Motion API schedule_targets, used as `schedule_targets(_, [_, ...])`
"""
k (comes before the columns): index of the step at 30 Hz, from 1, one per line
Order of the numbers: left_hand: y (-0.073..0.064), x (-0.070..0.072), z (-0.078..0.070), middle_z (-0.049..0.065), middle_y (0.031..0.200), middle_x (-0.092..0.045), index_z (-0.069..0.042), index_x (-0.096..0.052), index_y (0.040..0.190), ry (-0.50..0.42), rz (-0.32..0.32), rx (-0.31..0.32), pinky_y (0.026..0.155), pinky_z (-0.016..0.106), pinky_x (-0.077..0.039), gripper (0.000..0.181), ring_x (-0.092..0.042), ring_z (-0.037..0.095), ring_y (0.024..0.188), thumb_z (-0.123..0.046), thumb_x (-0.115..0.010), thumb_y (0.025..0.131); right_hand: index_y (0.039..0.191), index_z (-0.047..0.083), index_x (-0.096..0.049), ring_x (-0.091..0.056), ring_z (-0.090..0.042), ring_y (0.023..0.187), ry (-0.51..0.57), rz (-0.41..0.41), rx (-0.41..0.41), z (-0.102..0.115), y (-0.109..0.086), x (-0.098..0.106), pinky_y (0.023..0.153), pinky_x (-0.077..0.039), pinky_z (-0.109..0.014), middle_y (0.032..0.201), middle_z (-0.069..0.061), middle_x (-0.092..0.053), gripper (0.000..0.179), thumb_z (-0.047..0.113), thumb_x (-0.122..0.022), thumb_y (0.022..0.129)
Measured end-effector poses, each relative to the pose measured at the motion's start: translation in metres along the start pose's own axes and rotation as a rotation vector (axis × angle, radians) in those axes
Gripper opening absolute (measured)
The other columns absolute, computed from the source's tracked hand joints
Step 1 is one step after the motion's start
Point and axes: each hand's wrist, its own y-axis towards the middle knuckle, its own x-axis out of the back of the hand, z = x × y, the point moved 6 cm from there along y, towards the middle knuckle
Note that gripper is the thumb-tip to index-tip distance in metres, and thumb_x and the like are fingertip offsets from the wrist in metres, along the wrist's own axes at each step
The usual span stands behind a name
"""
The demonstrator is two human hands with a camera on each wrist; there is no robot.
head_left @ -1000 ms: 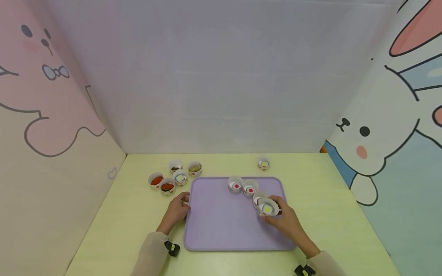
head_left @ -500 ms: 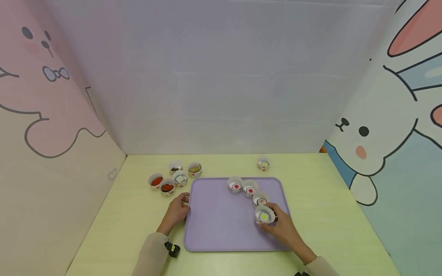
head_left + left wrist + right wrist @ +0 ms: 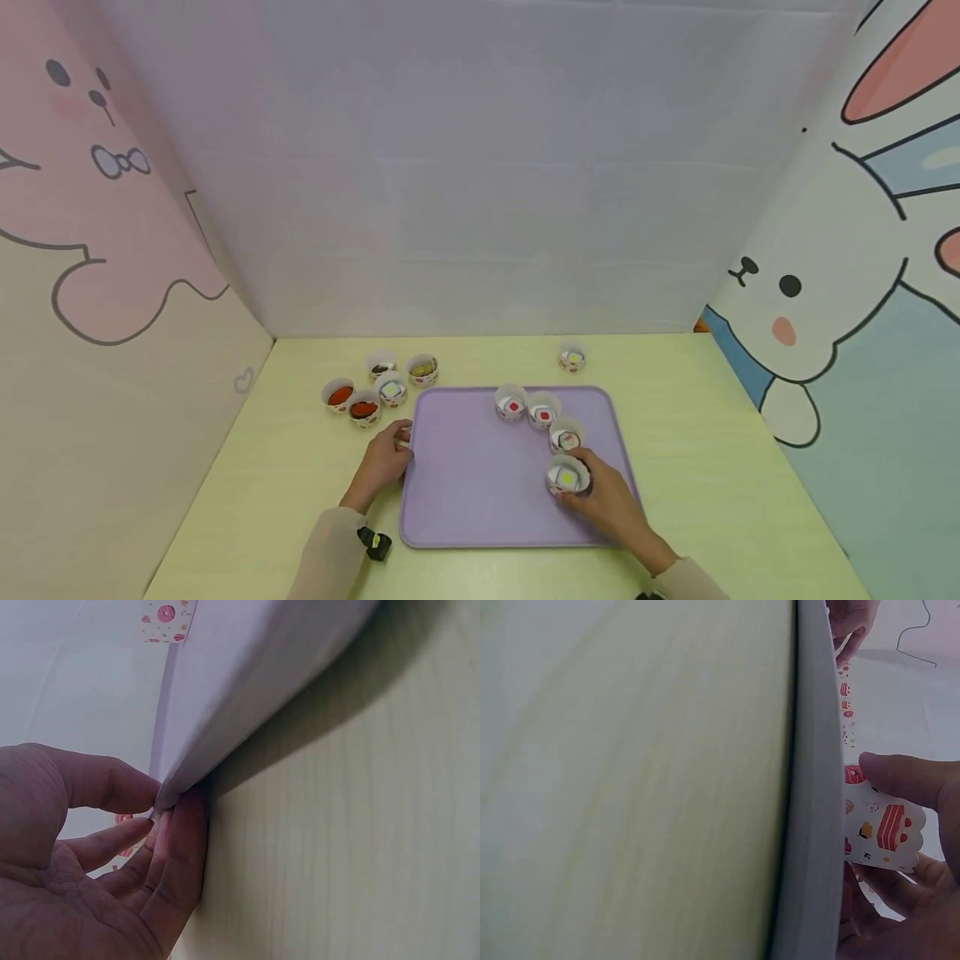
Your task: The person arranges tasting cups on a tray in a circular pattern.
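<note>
My right hand (image 3: 611,502) grips a small paper cup (image 3: 567,477) by its sides, low over the right part of the lilac tray (image 3: 472,492). This cup has a scalloped rim, cake prints outside (image 3: 891,826), and a white piece with a yellow centre inside. My left hand (image 3: 382,462) pinches the tray's left rim, thumb above and fingers below in the left wrist view. Three more cups stand on the tray in a slanting line: two with red-centred pieces (image 3: 512,403) (image 3: 543,411), and one with a patterned pale piece (image 3: 566,437) just behind the gripped cup.
Left of the tray stand several cups on the table, including orange-red (image 3: 340,394), darker red (image 3: 364,409), white-pieced (image 3: 392,389) and olive-coloured (image 3: 423,369) contents. Another cup (image 3: 572,358) sits behind the tray. Walls with cartoon prints enclose the pale table (image 3: 712,467).
My right hand has carried the cup left and nearer to me, uncovering the patterned-piece cup behind it. The left hand stays at the tray's rim.
</note>
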Motion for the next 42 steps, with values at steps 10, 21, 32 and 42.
schedule_targets(10, [0.002, 0.0, -0.001, 0.013, 0.115, -0.062, -0.004, -0.053, 0.136, 0.007, 0.009, 0.011, 0.06, 0.029, -0.05, 0.055, -0.061, 0.017, 0.084, -0.002, -0.059, 0.082, 0.122, 0.014, -0.061, -0.064, -0.024, 0.108, 0.003, -0.014, -0.02, -0.002, 0.001, -0.002, 0.094, -0.048, -0.047, 0.115, -0.005, -0.069, 0.067, 0.015, -0.092, 0.063])
schedule_targets(21, [0.0, 0.001, -0.002, 0.014, 0.113, -0.064, -0.003, -0.054, 0.135, 0.001, -0.013, -0.014, 0.066, 0.031, -0.052, 0.055, -0.065, 0.019, 0.089, -0.001, -0.059, 0.08, 0.125, 0.005, -0.06, -0.064, -0.029, 0.112, -0.033, -0.009, -0.032, -0.007, 0.0, -0.001, 0.097, -0.048, -0.049, 0.119, -0.01, -0.068, 0.069, 0.016, -0.09, 0.064])
schedule_targets(32, [0.0, 0.001, -0.002, 0.014, 0.113, -0.064, -0.003, -0.054, 0.135, 0.005, -0.009, -0.011, 0.066, 0.031, -0.053, 0.054, -0.064, 0.019, 0.088, -0.001, -0.059, 0.081, 0.126, 0.003, -0.06, -0.064, -0.022, 0.103, -0.008, 0.014, -0.063, -0.008, 0.0, 0.001, 0.092, -0.05, -0.041, 0.113, -0.008, -0.069, 0.071, 0.019, -0.091, 0.064])
schedule_targets(42, [-0.001, 0.0, 0.0, 0.014, 0.114, -0.064, -0.004, -0.054, 0.136, 0.01, -0.01, -0.01, 0.067, 0.031, -0.053, 0.055, -0.065, 0.018, 0.089, -0.002, -0.059, 0.081, 0.12, 0.003, -0.059, -0.065, -0.023, 0.098, 0.056, 0.023, -0.073, 0.006, 0.001, 0.024, 0.078, -0.053, -0.031, 0.109, -0.006, -0.068, 0.066, 0.02, -0.091, 0.065])
